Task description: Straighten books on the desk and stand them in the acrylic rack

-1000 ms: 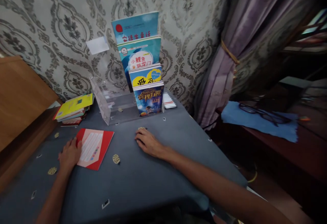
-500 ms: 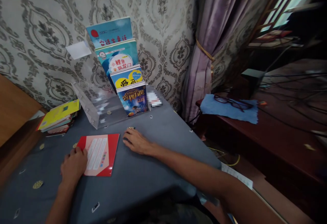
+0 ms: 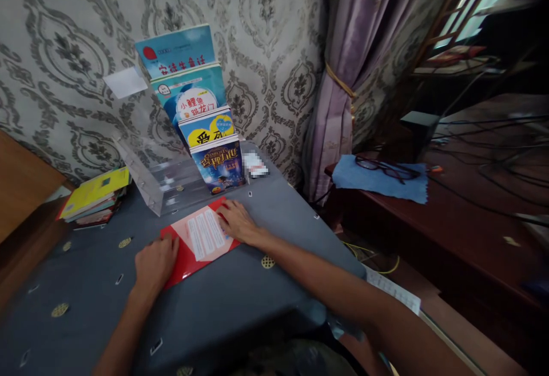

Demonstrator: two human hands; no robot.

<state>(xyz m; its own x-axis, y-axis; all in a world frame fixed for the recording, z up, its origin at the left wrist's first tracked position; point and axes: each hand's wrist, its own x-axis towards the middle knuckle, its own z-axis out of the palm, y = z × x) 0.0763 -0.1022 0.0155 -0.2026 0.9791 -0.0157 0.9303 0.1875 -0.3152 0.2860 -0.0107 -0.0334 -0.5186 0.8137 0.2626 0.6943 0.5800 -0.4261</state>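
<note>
A thin red booklet [image 3: 195,242] with a pale text panel lies flat on the grey-blue tablecloth [image 3: 223,302]. My left hand [image 3: 155,260] presses on its lower left corner, fingers curled over the edge. My right hand [image 3: 237,223] rests on its upper right corner, fingers spread flat. Just behind stands a clear acrylic tiered rack [image 3: 163,179] holding several children's books [image 3: 201,119] stepped one above another on its right side.
A stack of books [image 3: 95,196] with a yellow cover lies at the back left, beside a wooden board [image 3: 26,182]. Patterned wallpaper is behind. To the right, a purple curtain [image 3: 347,67] and a dark wooden bench with glasses on a blue cloth [image 3: 380,173].
The red booklet has slid right and toward the rack, turning counter-clockwise. My left hand moved with it, and my right hand now lies on its far corner instead of on the cloth.
</note>
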